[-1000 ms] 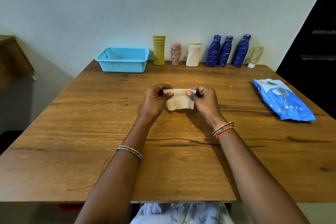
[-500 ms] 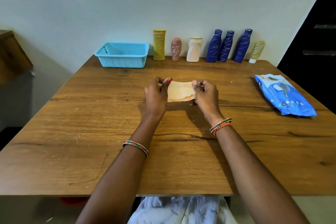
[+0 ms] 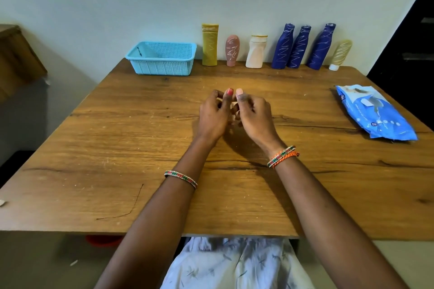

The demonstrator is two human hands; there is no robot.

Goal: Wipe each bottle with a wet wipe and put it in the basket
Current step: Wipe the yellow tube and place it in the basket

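Over the middle of the wooden table (image 3: 117, 148) my left hand (image 3: 215, 115) and my right hand (image 3: 254, 116) are side by side, thumbs nearly touching. Between them they pinch a folded wet wipe (image 3: 234, 110), of which only a sliver shows. Several scribbled bottles stand along the wall: a yellow tube (image 3: 209, 44), a pink bottle (image 3: 232, 50), a white bottle (image 3: 256, 51), three dark blue bottles (image 3: 300, 47) and a cream tube (image 3: 340, 54). A light blue basket (image 3: 162, 58) stands left of them and holds nothing I can see.
A blue pack of wet wipes (image 3: 373, 112) lies at the table's right edge. A wooden piece of furniture (image 3: 16, 61) stands off to the left. A dark doorway (image 3: 411, 42) is at the right.
My hands have come together, folding the wipe that was stretched flat between them. The wipe is now mostly hidden behind my fingers.
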